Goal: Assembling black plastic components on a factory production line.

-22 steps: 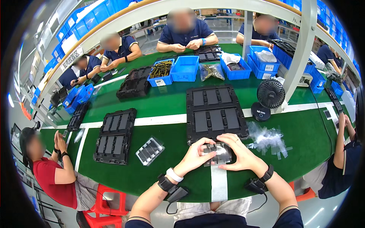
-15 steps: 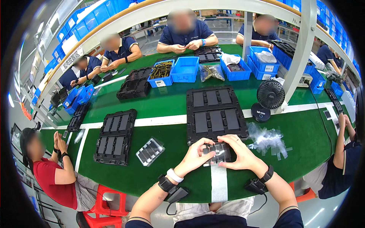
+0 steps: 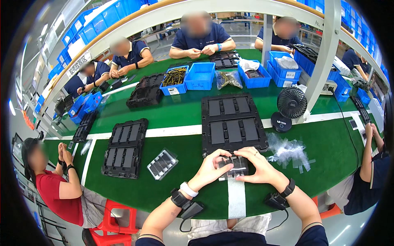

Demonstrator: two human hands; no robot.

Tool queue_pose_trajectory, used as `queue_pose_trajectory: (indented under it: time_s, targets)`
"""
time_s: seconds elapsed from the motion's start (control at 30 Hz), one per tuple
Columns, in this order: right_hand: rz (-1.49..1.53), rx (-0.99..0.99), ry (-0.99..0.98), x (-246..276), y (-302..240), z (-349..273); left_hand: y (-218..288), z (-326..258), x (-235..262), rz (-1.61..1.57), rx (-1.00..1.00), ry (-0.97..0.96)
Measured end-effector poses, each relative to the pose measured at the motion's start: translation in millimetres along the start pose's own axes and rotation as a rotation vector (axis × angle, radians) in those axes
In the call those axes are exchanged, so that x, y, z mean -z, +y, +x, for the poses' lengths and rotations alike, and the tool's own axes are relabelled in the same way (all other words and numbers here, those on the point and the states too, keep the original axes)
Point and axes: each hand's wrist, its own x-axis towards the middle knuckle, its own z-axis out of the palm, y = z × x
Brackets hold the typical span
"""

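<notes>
a small clear plastic tray of dark flat parts (image 3: pixel 233 167) sits at the green surface's (image 3: pixel 328 151) near edge, gripped by the left hand (image 3: pixel 210 171) and right hand (image 3: pixel 258 168). a large black moulded tray (image 3: pixel 232 123) lies just beyond, loose clear wrappers (image 3: pixel 289 151) to the right.

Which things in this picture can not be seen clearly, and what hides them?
- Small dark flat part, head view: both hands, left hand and right hand, cover its sides, so its shape is unclear.
- Contents of the blue plastic bin: too small to identify.
- Heap of clear plastic film pieces: too blurred to count.
- Person in dark shirt: cut off by the right rim.
</notes>
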Motion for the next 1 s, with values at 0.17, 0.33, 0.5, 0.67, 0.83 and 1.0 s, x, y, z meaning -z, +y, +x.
queue_pose_trajectory:
  time_s: [0.17,0.33,0.5,0.67,0.83,1.0]
  targets:
    - [0.003,-0.003,-0.036,2.5,-5.1,2.5,3.8,-0.4,-3.0,-0.063,0.032,-0.013]
    - [0.007,-0.006,-0.008,1.7,-3.1,1.1,1.5,0.2,-4.6,-0.103,0.023,-0.006]
    - [-0.01,-0.016,0.074,1.9,-2.7,1.6,14.1,-1.4,-5.1,-0.134,0.129,0.038]
    - [-0.007,-0.07,0.103,0.3,-1.3,-1.0,14.8,-2.3,-1.8,-0.111,0.203,0.017]
    - [-0.012,-0.058,0.039,1.4,-3.5,1.0,8.5,-1.7,-3.4,-0.165,0.142,0.018]
    - [-0.031,-0.048,-0.03,3.1,-3.4,1.5,9.0,-1.1,-2.8,-0.156,0.151,-0.029]
